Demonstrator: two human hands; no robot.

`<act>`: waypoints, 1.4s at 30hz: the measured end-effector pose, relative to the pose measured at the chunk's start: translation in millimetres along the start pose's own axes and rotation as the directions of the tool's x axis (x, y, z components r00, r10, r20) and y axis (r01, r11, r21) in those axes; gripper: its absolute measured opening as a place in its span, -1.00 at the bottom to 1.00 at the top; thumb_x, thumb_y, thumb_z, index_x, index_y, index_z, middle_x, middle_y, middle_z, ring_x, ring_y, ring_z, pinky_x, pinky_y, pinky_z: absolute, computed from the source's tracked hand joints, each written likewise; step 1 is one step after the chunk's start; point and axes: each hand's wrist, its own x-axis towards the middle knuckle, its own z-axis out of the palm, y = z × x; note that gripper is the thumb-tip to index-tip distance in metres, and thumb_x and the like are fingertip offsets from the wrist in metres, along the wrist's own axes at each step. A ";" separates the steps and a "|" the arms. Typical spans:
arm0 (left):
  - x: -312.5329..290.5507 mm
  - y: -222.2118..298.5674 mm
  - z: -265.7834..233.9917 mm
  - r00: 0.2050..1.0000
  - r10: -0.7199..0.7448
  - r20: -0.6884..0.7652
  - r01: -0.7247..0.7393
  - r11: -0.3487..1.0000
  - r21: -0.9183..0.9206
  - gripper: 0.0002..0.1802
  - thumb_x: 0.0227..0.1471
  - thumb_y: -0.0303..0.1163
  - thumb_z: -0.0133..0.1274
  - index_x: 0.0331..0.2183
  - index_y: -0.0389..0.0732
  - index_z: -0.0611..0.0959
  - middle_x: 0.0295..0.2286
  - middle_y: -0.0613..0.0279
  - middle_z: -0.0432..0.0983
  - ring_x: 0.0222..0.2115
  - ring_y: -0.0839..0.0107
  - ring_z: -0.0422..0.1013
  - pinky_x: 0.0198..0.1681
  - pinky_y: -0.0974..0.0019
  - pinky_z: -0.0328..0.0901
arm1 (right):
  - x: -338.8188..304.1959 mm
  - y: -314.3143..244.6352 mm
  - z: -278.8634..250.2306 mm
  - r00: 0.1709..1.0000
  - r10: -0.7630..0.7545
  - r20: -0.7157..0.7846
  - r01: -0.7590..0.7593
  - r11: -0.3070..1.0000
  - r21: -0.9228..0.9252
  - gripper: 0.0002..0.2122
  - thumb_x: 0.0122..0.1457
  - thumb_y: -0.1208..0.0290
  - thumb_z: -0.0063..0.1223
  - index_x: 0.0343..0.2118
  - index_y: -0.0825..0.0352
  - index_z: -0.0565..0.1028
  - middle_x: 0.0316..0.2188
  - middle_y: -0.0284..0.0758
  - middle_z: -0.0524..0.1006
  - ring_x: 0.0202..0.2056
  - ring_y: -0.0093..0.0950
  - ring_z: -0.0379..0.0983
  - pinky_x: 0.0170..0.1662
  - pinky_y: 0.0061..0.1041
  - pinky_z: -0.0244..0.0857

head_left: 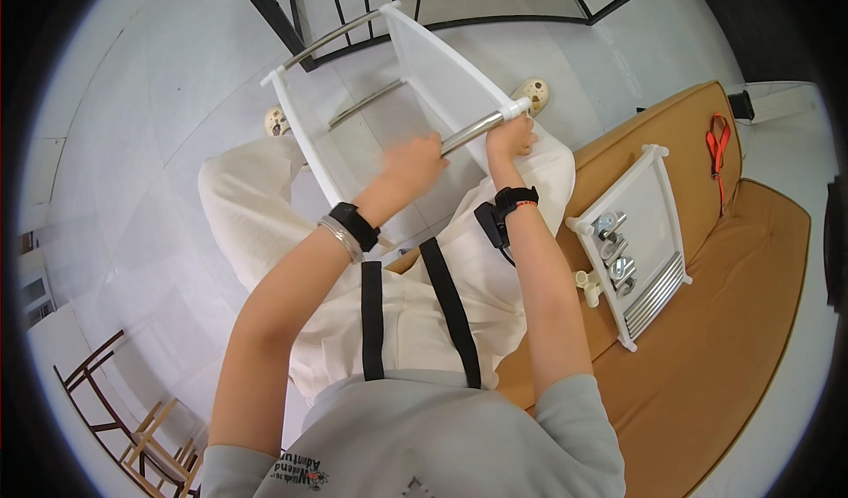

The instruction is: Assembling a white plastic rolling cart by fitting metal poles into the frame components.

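Observation:
Between my knees stands a partly joined rack frame of two white plastic panels, a left panel (311, 131) and a right panel (442, 63). Metal tubes span the gap between them, one far tube (331, 40) and one lower tube (367, 105). My left hand (413, 167), slightly blurred, is closed around the left end of a near metal tube (473, 134). That tube's other end meets the right panel's corner. There my right hand (512, 137) is closed on the corner from below, its fingers partly hidden.
Beside me on the brown sofa (742, 321) lies another white panel (649, 211). It carries several metal tubes (654, 296) and short metal fittings (616, 246). A red strap (718, 149) rests behind it. Ahead is a black-legged table (442, 22); wooden chairs (132, 427) stand at lower left.

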 end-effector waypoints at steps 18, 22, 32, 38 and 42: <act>8.4 13.9 17.3 0.988 -0.115 -0.107 0.111 0.993 -0.045 -0.62 -0.05 -0.07 -0.03 -0.47 -0.25 0.45 -0.56 -0.04 0.47 -0.50 -0.01 0.43 -0.46 0.03 0.32 | 18.9 31.1 -34.6 0.899 -0.303 0.315 0.340 0.938 -0.068 -0.63 -0.16 0.48 0.08 -0.21 0.37 0.34 -0.14 -0.12 0.23 -0.13 -0.11 0.17 -0.09 -0.23 0.12; -4.0 10.7 29.8 0.996 -0.074 -0.046 0.077 0.995 0.061 -0.66 -0.05 -0.14 -0.01 -0.47 -0.26 0.47 -0.57 0.02 0.48 -0.51 0.08 0.45 -0.49 0.14 0.34 | 41.2 -0.5 -69.8 0.860 -0.506 0.071 0.499 0.861 0.093 -0.62 -0.12 0.44 0.05 -0.19 0.43 0.30 -0.19 -0.09 0.28 -0.09 -0.14 0.21 -0.05 -0.30 0.16; -22.1 -2.0 49.8 0.999 -0.038 -0.018 0.039 0.998 0.040 -0.70 -0.07 -0.18 0.01 -0.44 -0.24 0.43 -0.65 0.10 0.46 -0.58 0.11 0.44 -0.56 0.15 0.34 | 35.0 -30.7 30.5 0.634 -0.427 0.644 0.641 0.756 -0.130 -0.65 -0.06 0.45 -0.05 -0.19 0.47 0.24 -0.25 0.11 0.40 -0.21 0.01 0.37 -0.18 -0.19 0.29; -15.8 2.6 46.6 0.998 -0.022 -0.067 0.022 1.000 0.002 -0.85 -0.16 -0.42 0.02 -0.49 -0.28 0.44 -0.61 0.06 0.48 -0.53 0.17 0.47 -0.53 0.27 0.34 | 37.1 -38.5 37.8 0.596 -0.542 0.592 0.737 0.662 -0.136 -0.76 -0.08 0.57 -0.14 -0.29 0.51 0.28 -0.38 0.10 0.45 -0.32 0.00 0.41 -0.25 -0.21 0.33; -5.7 -3.7 50.1 0.989 -0.087 -0.123 0.083 0.996 -0.032 -0.72 -0.13 -0.22 0.05 -0.59 -0.27 0.51 -0.64 0.04 0.46 -0.57 0.09 0.44 -0.54 0.18 0.33 | 23.3 -63.3 32.3 0.547 -0.615 0.568 0.795 0.594 -0.122 -0.80 -0.08 0.58 -0.15 -0.34 0.50 0.30 -0.40 0.08 0.45 -0.34 -0.02 0.42 -0.26 -0.20 0.33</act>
